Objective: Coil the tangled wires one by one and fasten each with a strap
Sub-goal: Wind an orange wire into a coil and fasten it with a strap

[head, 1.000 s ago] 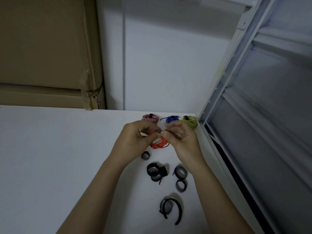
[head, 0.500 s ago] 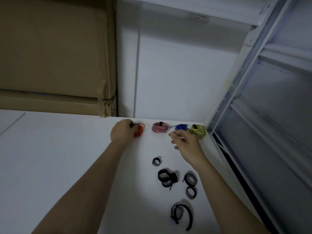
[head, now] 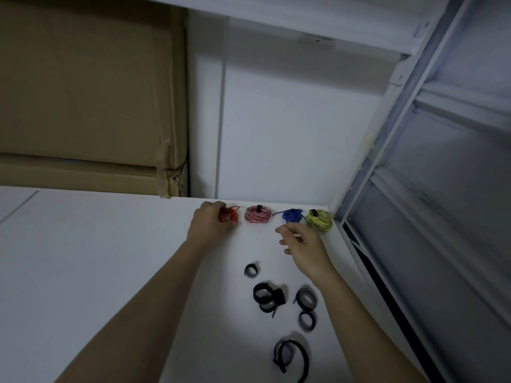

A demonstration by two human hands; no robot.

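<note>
Head view: left hand [head: 211, 223] grips the looped red wire coil [head: 231, 214]; right hand [head: 304, 244] hovers loosely curled, holding nothing.

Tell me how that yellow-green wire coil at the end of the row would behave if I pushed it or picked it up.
The yellow-green coil lies flat on the white table, so it would probably slide rather than roll. A black strap crosses its windings, so it likely lifts as one bundle. Thin wire suggests it is light and a bit springy.
</note>
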